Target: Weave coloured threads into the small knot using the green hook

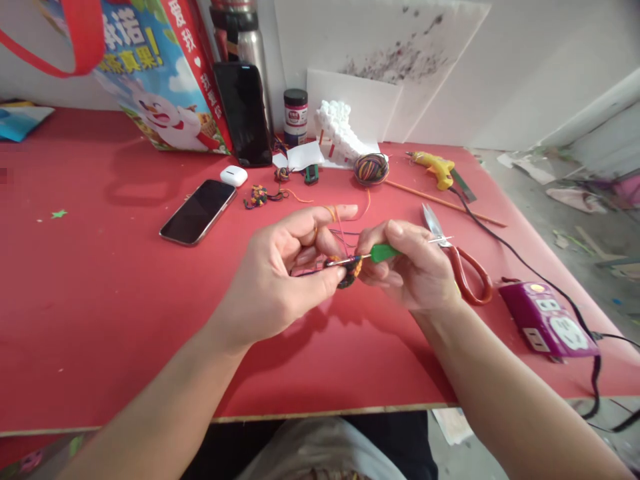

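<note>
Multicoloured yarn worked into a small crocheted piece [352, 273] sits pinched between the thumb and fingers of the left hand [293, 273], over the middle of the red desk [125, 320]. A strand of yarn [341, 230] runs up from it to the raised left index finger. The right hand [407, 260] grips the green handle of a crochet hook [384, 252], its metal shaft lying across the piece's top edge.

Just beyond the right hand lie red-handled scissors [470, 273], with a purple box [550, 320] farther right. Past the hands are a ball of yarn [371, 169], an orange stick [445, 202] and a yellow glue gun [434, 167]. Left of the yarn ball are a small knotted yarn piece [259, 195], a white earbud case [233, 176] and a phone lying flat [199, 212]. Another phone [243, 113] stands upright against a metal flask [250, 47], beside a printed bag [165, 87].
</note>
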Tool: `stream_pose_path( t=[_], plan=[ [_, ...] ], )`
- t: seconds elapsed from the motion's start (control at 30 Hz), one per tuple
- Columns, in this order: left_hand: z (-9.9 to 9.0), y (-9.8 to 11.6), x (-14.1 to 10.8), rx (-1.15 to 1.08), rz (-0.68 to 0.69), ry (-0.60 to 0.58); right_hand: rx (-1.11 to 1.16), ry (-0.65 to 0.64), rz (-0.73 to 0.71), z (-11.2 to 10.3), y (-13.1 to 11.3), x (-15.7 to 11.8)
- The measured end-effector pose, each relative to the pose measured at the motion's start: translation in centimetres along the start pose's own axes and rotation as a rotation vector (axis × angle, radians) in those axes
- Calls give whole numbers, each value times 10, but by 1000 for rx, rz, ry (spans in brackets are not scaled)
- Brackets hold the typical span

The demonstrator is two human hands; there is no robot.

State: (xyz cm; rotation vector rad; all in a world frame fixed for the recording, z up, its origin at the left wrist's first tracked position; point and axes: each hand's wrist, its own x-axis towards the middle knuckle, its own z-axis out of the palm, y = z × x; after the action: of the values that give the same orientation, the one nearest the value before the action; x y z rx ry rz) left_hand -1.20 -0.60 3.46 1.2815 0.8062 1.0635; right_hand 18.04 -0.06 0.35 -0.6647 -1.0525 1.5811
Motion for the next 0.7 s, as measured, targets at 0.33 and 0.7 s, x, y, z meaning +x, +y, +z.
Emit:
stream_pose_path(
  t=[0.33,0.7],
  plan=[
    [4,3,-7,256,12,-63,-210,-33,2,-15,-20,-8],
    [2,1,-5,202,18,-102,-222,-37,0,-23,-22,-6]
  ],
)
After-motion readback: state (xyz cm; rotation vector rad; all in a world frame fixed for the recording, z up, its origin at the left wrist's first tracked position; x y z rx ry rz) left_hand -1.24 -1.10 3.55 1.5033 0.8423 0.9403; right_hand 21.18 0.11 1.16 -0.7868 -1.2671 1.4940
